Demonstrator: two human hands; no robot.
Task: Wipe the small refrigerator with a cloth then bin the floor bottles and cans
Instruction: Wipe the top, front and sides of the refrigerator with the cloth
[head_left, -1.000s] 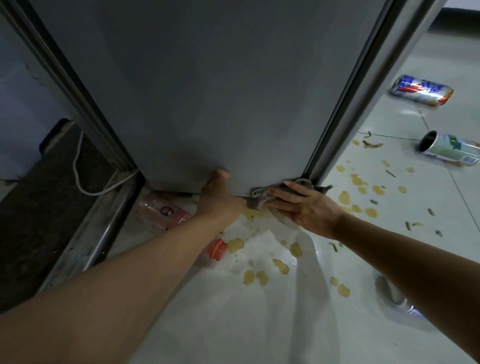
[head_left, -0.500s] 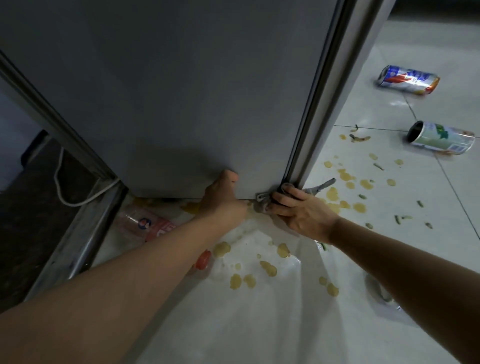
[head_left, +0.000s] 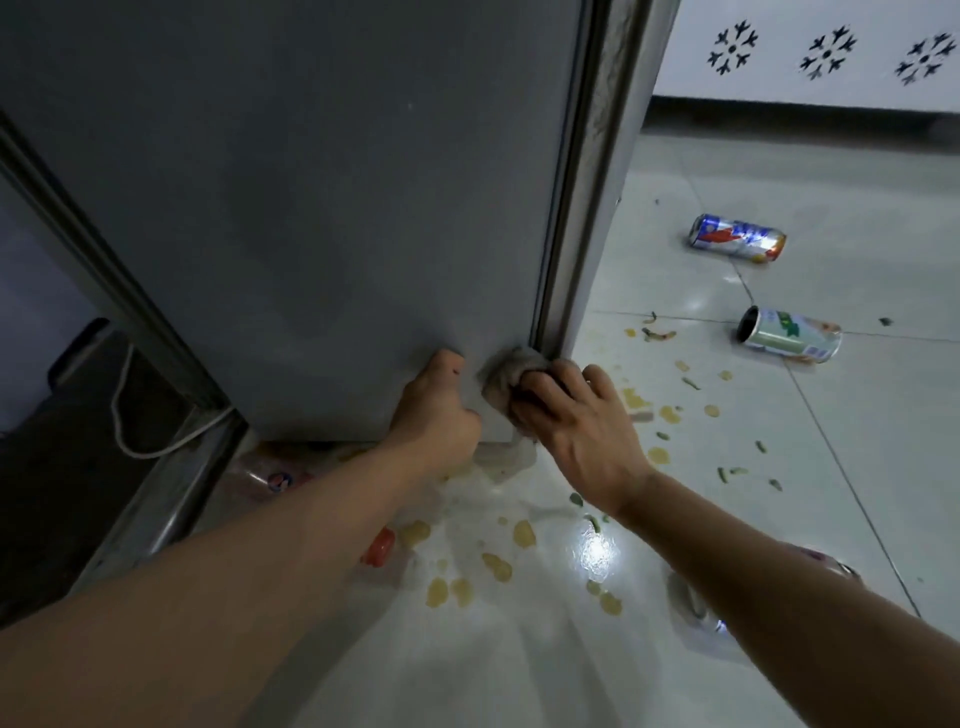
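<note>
Wiping is underway: the right hand (head_left: 587, 431) presses a bunched cloth (head_left: 506, 376) against the refrigerator (head_left: 311, 208) at its lower corner, while the left hand (head_left: 434, 410) grips the bottom edge, just beside it. Binning looks unstarted. Two cans (head_left: 736, 238) (head_left: 789, 333) lie on the floor (head_left: 857, 467) well apart from the hands, and one bottle (head_left: 280, 480) lies under the left forearm; another container by the right forearm is unclear.

Plastic bottle (head_left: 280, 480) lies largely hidden behind the left forearm; only its label and red cap (head_left: 378, 546) show. A can (head_left: 698, 608) is mostly covered by the right forearm. Refrigerator (head_left: 311, 208) top cut off by frame edge.
</note>
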